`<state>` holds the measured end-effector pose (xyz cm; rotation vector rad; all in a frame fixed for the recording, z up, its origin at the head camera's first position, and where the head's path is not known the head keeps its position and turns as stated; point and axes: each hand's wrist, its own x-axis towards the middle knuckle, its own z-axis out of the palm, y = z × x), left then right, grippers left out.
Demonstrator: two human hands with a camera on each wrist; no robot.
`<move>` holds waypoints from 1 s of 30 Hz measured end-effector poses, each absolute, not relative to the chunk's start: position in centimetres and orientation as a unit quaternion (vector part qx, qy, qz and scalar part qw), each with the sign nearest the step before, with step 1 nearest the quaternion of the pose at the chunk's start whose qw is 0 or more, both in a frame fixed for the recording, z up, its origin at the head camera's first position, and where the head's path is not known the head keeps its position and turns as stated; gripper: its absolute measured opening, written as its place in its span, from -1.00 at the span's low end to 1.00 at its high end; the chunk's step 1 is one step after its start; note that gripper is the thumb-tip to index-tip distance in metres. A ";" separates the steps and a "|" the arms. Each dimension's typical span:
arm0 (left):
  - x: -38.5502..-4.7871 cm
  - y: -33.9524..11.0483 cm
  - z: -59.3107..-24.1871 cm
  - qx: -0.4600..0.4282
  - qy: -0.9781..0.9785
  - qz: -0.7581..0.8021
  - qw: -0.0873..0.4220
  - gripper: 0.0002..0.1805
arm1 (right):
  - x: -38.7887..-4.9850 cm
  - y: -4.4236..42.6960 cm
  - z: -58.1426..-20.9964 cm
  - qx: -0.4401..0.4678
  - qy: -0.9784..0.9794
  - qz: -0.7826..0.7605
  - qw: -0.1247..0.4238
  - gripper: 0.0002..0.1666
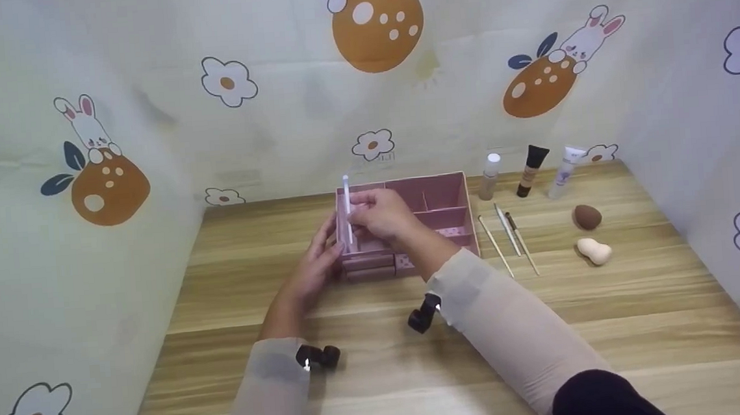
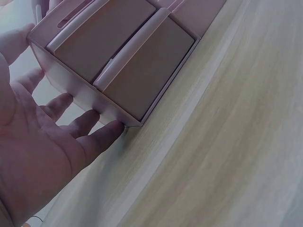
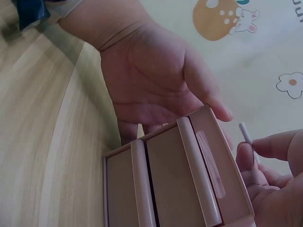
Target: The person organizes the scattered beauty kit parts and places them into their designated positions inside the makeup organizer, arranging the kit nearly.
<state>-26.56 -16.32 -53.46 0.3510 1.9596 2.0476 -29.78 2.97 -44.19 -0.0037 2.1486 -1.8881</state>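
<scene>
A pink organizer box (image 1: pixel 453 188) with open compartments on top and drawers (image 3: pixel 173 184) in front stands near the back of the table. Between thumb and fingers, my right hand (image 1: pixel 380 216) pinches a slim white stick (image 1: pixel 346 199), held upright at the box's left compartment; its exact kind cannot be told. In the right wrist view the stick's end (image 3: pixel 245 132) shows above the fingertips. My left hand (image 1: pixel 315 263) rests against the box's left side. In the left wrist view its fingers (image 2: pixel 87 123) touch the side wall, with the thumb near the upper front corner.
Right of the box lie several slim brushes or sticks (image 1: pixel 507 227). Behind them stand a white-capped bottle (image 1: pixel 490 176), a black-capped tube (image 1: pixel 531 170) and a white tube (image 1: pixel 565 173). A brown makeup sponge (image 1: pixel 587 217) and a beige one (image 1: pixel 594 252) sit farther right. Patterned cloth hangs around the table.
</scene>
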 end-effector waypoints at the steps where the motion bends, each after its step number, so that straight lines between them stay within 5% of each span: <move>1: -26.6 -16.3 -53.5 0.120 0.682 0.708 0.141 -0.24 | -29.8 2.9 -44.2 0.000 0.751 -0.646 0.141 -0.43; 19: -26.5 -16.1 -53.5 0.127 0.652 0.732 0.153 -0.21 | -29.8 2.1 -44.1 -0.004 0.788 -0.593 0.163 -0.59; 30: -26.5 -16.1 -53.4 0.126 0.660 0.726 0.149 -0.21 | -29.9 2.2 -44.0 -0.005 0.816 -0.555 0.165 -0.46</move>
